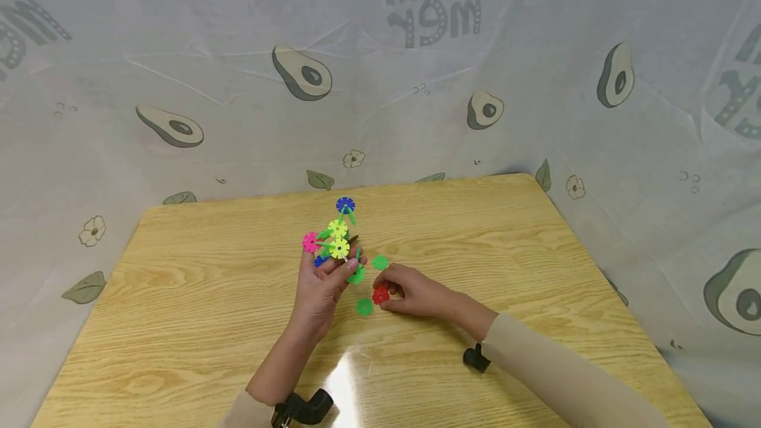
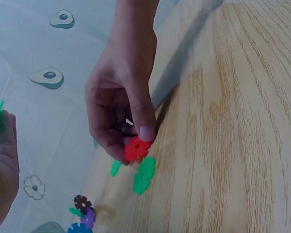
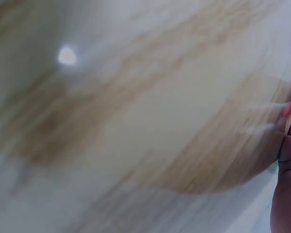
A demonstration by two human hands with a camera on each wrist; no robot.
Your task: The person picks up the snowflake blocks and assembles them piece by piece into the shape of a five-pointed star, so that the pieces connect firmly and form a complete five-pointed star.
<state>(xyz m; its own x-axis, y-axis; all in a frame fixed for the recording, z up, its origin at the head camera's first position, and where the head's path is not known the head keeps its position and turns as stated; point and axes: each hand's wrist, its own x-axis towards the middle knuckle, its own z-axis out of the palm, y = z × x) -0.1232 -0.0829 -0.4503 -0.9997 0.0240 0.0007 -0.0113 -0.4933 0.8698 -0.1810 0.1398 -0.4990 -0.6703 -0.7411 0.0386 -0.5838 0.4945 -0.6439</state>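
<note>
My left hand (image 1: 315, 299) holds up a joined cluster of notched plastic discs, with a pink disc (image 1: 310, 242), two yellow discs (image 1: 339, 248), a blue disc (image 1: 345, 205) at the far end and several green ones. Just to the right, my right hand (image 1: 416, 292) pinches a red notched disc (image 1: 380, 294) between thumb and fingers, low over the table. The left wrist view shows the thumb on the edge of this red disc (image 2: 137, 149). A green disc (image 1: 364, 307) lies near the red one; another green disc (image 1: 380, 262) lies beyond the right fingertips.
Brown, purple and blue discs (image 2: 85, 213) show at the bottom of the left wrist view. The wooden table (image 1: 208, 322) meets a pale avocado-print cloth (image 1: 238, 117) at the back and sides. Black wrist mounts (image 1: 306, 408) sit at both forearms.
</note>
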